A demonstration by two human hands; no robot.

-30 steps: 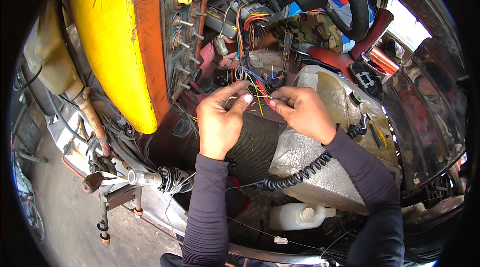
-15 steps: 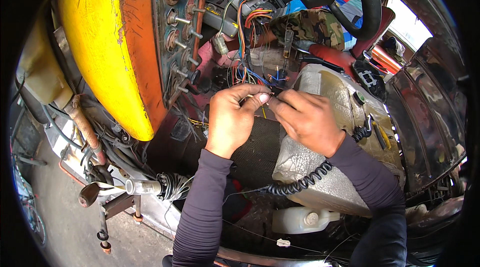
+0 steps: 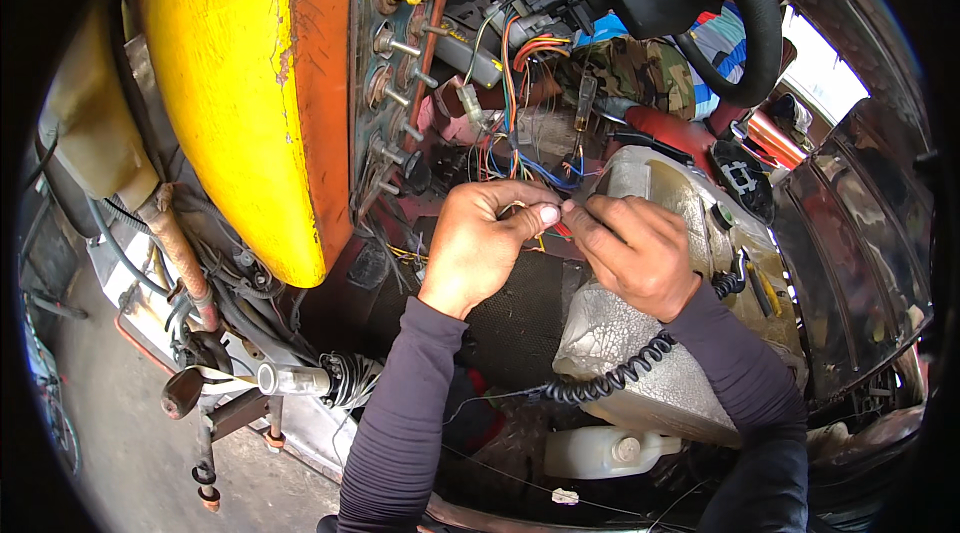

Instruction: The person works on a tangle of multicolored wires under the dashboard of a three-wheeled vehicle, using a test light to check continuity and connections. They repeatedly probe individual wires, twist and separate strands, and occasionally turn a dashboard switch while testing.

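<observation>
My left hand (image 3: 472,248) and my right hand (image 3: 640,251) meet fingertip to fingertip just in front of a bundle of loose coloured wires (image 3: 535,169). Thumb and index finger of each are pinched together. A short red wire (image 3: 563,230) shows beside the right fingertips; the fingers mostly cover what lies between them. Behind the hands, the wires hang from below the steering column, with a pale plastic connector (image 3: 471,101) among them. A clear-handled screwdriver-like tool (image 3: 585,105) stands upright beyond the bundle.
A panel of toggle switches (image 3: 372,93) borders a yellow and orange body panel (image 3: 230,103) at left. The steering wheel (image 3: 765,23) is far right. A worn silver cover (image 3: 600,333) carries yellow-handled pliers (image 3: 768,293). A coiled black cable (image 3: 610,385) crosses above a white jug (image 3: 585,455).
The view has shifted, so the surroundings appear farther right. Both hands have come slightly nearer me, still pinched together; the red wire now shows beside the right fingertips.
</observation>
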